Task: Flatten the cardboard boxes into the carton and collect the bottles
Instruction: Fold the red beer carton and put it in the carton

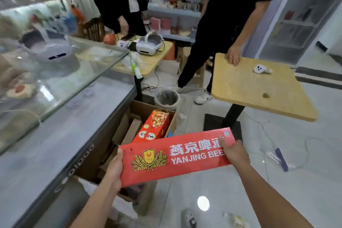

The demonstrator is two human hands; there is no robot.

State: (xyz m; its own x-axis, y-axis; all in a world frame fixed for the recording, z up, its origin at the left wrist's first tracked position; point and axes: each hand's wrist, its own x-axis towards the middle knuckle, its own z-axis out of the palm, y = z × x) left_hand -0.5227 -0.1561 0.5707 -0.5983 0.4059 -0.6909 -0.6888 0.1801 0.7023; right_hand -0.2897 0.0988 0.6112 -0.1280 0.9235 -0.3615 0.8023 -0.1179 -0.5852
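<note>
Red beer box [175,157] (flat) gripped endwise above open carton [148,107].

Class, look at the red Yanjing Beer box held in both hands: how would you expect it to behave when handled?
The red beer box looks flattened, so it is probably light. Held only at its ends by the left hand and right hand, it shows no sag, so likely fairly stiff. Its printed face looks glossy, so perhaps a little slippery.

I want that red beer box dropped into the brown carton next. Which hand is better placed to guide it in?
Left, probably. The left hand holds the beer box at the end nearest the carton, which sits ahead on the left. The right hand has its grip on the far end, away from the carton.
</note>
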